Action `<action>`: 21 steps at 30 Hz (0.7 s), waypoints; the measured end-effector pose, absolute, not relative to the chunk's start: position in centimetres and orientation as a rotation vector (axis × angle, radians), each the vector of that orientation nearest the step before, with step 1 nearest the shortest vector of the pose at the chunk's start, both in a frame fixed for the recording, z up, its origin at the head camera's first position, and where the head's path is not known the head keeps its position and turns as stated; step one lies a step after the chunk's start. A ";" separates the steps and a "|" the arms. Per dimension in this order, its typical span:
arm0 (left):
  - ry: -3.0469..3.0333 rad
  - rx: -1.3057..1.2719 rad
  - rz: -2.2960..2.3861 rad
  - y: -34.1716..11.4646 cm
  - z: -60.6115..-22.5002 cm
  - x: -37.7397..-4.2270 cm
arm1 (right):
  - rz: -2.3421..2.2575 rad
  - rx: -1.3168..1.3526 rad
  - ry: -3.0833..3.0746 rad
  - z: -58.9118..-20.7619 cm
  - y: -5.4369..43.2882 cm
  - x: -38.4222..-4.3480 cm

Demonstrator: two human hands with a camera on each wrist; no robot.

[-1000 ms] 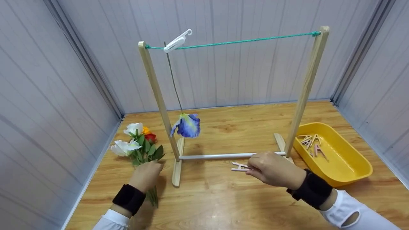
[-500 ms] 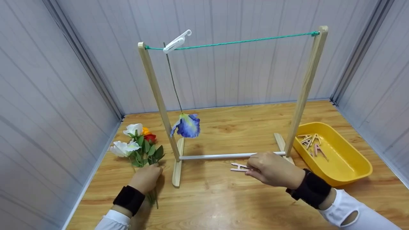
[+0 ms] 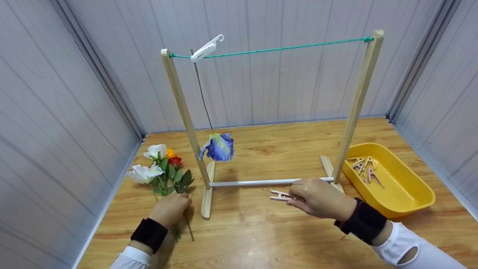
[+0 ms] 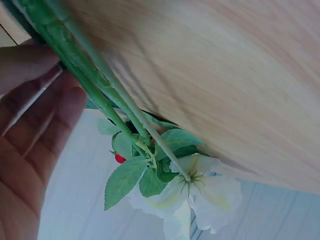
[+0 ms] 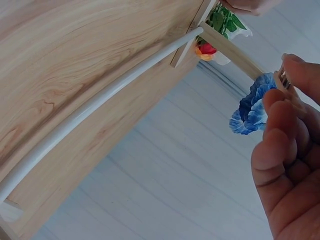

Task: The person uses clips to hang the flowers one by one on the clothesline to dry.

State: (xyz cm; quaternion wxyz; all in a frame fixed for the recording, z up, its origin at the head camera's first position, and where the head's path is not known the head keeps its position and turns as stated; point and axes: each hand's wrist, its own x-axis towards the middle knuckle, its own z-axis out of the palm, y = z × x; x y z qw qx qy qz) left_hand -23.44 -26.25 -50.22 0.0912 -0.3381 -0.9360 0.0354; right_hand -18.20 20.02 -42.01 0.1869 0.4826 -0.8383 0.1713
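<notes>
My left hand (image 3: 170,210) is at the stems of a bunch of flowers lying at the left; its thumb and fingers pinch a dark green flower stem (image 4: 22,20) beside the thicker green stems (image 4: 95,85). Which bloom that stem belongs to cannot be told. White flowers (image 3: 146,173), a red rose (image 3: 175,161) and an orange bloom (image 3: 170,153) top the bunch. Over the middle of the table, my right hand (image 3: 317,198) pinches a pale pink clothespin (image 3: 279,195), its jaw end pointing left. A purple-blue flower (image 3: 220,147) hangs head down from the green cord (image 3: 276,49), held by a white clothespin (image 3: 204,50).
A wooden frame with a left post (image 3: 185,116), a right post (image 3: 358,108) and a white lower bar (image 3: 257,182) stands between the hands and the back wall. At the right, a yellow tray (image 3: 410,186) contains several clothespins (image 3: 360,165). Panelled walls enclose the table.
My left hand has shifted slightly down along the stems, and one thin stem now angles away to the right of the others. The right hand and its clothespin have barely moved.
</notes>
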 end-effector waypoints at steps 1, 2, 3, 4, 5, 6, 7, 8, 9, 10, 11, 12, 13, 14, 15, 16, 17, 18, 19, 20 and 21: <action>-2.783 -1.016 0.084 -26.2 -50.2 -23.5 | 0.485 1.358 -2.363 -42.0 20.0 -18.2; -2.781 -1.029 0.058 -26.2 -50.3 -23.5 | 0.487 1.356 -2.367 -42.0 20.1 -18.2; -2.780 -1.040 0.026 -26.1 -50.3 -23.5 | 0.489 1.355 -2.371 -42.0 20.1 -18.2; -2.775 -1.055 -0.003 -26.1 -50.4 -23.5 | 0.490 1.353 -2.377 -42.0 20.1 -18.2; -2.770 -1.068 -0.029 -26.0 -50.4 -23.5 | 0.491 1.350 -2.385 -42.0 20.1 -18.2; -2.765 -1.080 -0.040 -25.9 -50.4 -23.5 | 0.493 1.347 -2.393 -42.0 20.1 -18.2; -2.760 -1.087 -0.044 -25.8 -50.5 -23.5 | 0.497 1.345 -2.402 -42.0 20.1 -18.2; -2.752 -1.094 -0.042 -25.7 -50.5 -23.4 | 0.502 1.343 -2.412 -42.1 20.1 -18.1; -2.745 -1.099 -0.031 -25.6 -50.5 -23.4 | 0.506 1.342 -2.417 -42.1 20.1 -18.1; -2.729 -1.107 -0.008 -25.6 -50.5 -23.3 | 0.508 1.343 -2.417 -42.1 20.1 -18.1; -2.710 -1.117 0.014 -25.5 -50.4 -23.3 | 0.509 1.344 -2.415 -42.2 20.1 -18.1; -2.684 -1.127 0.037 -25.5 -50.4 -23.3 | 0.510 1.346 -2.411 -42.2 20.2 -18.1; -2.648 -1.139 0.060 -25.5 -50.3 -23.4 | 0.510 1.347 -2.406 -42.2 20.2 -18.1; -2.605 -1.150 0.083 -25.4 -50.2 -23.4 | 0.511 1.348 -2.401 -42.3 20.2 -18.1; -2.553 -1.166 0.117 -25.4 -50.2 -23.5 | 0.508 1.346 -2.396 -42.2 20.3 -18.1; -2.502 -1.176 0.136 -25.4 -50.1 -23.7 | 0.508 1.345 -2.395 -42.2 20.3 -18.1; -2.453 -1.179 0.143 -25.4 -50.1 -23.8 | 0.509 1.341 -2.398 -42.2 20.3 -18.1; -2.404 -1.178 0.152 -25.3 -50.1 -24.0 | 0.510 1.338 -2.400 -42.1 20.3 -18.2; -2.357 -1.176 0.156 -25.3 -50.1 -24.2 | 0.510 1.335 -2.401 -42.1 20.3 -18.2; -2.312 -1.177 0.154 -25.3 -50.0 -24.4 | 0.512 1.333 -2.403 -42.1 20.3 -18.2; -2.274 -1.180 0.149 -25.2 -50.0 -24.5 | 0.512 1.331 -2.403 -42.0 20.3 -18.2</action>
